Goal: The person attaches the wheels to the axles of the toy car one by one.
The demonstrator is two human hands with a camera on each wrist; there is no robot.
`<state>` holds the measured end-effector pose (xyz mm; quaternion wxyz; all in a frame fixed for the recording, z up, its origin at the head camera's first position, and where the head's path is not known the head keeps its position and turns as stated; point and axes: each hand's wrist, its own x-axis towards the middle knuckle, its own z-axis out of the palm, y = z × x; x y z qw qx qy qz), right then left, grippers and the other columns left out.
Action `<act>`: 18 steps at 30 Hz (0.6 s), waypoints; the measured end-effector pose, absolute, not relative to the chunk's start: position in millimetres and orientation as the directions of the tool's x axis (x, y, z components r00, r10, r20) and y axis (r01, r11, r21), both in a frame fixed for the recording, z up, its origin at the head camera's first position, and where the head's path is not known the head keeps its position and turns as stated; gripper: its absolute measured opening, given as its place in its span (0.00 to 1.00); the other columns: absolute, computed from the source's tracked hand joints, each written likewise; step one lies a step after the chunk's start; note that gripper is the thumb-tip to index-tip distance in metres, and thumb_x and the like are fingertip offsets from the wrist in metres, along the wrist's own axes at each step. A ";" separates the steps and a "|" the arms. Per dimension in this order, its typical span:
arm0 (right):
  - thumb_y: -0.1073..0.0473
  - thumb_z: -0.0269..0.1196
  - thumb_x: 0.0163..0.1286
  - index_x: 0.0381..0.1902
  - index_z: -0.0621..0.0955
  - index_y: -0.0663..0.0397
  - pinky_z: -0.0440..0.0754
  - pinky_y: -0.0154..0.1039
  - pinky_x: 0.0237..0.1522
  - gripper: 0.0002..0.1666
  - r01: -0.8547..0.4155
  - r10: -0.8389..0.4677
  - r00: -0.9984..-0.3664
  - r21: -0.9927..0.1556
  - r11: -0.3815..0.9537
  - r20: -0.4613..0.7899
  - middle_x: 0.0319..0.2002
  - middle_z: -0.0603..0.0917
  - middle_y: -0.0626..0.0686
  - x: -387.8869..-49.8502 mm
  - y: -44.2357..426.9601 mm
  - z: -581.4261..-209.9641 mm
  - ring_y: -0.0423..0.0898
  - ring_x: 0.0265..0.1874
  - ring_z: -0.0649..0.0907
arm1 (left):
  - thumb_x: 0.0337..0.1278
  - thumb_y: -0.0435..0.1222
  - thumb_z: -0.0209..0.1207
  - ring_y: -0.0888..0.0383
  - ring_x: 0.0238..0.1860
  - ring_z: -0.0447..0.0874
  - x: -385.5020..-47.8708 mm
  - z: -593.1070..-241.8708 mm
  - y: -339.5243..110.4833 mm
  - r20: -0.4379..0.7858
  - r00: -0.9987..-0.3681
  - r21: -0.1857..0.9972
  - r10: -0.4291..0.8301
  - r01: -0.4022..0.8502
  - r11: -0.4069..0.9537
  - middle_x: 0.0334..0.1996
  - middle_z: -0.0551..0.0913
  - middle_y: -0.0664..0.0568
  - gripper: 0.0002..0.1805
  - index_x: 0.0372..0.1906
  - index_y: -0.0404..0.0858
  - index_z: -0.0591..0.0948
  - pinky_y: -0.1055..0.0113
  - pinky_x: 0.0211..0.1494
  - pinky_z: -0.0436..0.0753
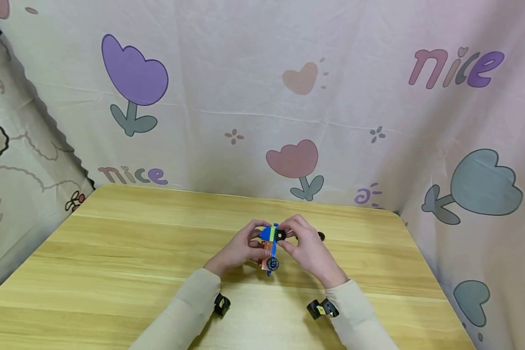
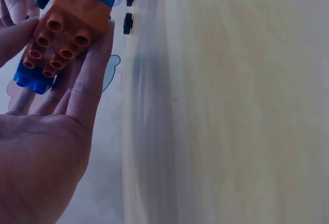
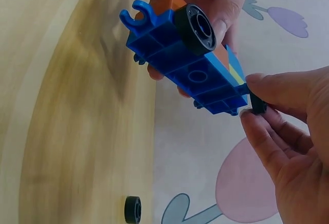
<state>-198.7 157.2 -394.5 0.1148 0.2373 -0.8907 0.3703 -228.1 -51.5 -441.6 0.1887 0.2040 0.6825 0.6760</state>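
Observation:
My left hand (image 1: 240,249) grips a toy block vehicle with orange bricks (image 2: 67,34) on a blue chassis (image 3: 198,75). A yellow-green strip and a blue block sit toward its far end in the head view. One black wheel (image 3: 195,30) is on the chassis near its blue hook (image 3: 139,18). Between thumb and fingers, my right hand (image 1: 310,248) pinches another black wheel (image 3: 258,103) at an axle stub on the chassis's far end. Whether that wheel is fully seated I cannot tell. The chassis underside faces the right wrist camera.
Loose black wheels (image 2: 128,23) lie on the wooden table (image 1: 135,272) beyond the right hand, partly hidden by it in the head view. A printed cloth (image 1: 227,73) hangs behind the table. Black wrist cameras (image 1: 323,308) are strapped to both sleeves.

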 end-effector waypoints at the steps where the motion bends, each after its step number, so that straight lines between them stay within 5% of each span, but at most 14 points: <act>1: 0.69 0.72 0.59 0.47 0.82 0.53 0.83 0.42 0.43 0.19 -0.506 -0.338 -0.862 -0.599 0.621 0.378 0.45 0.77 0.45 -198.5 156.7 -394.4 0.44 0.41 0.82 | 0.59 0.25 0.63 0.43 0.51 0.81 -228.0 -441.4 -51.5 0.018 -0.845 1.000 0.535 0.023 0.002 0.57 0.75 0.40 0.34 0.68 0.43 0.63 0.52 0.47 0.84; 18: 0.67 0.72 0.59 0.47 0.81 0.54 0.81 0.40 0.44 0.18 -0.554 -0.370 -0.832 -0.580 0.597 0.414 0.43 0.76 0.45 -201.1 153.8 -397.5 0.43 0.43 0.79 | 0.58 0.26 0.64 0.45 0.51 0.81 -227.5 -441.6 -51.6 0.036 -0.832 0.999 0.553 0.034 -0.014 0.58 0.74 0.41 0.36 0.68 0.43 0.62 0.54 0.46 0.84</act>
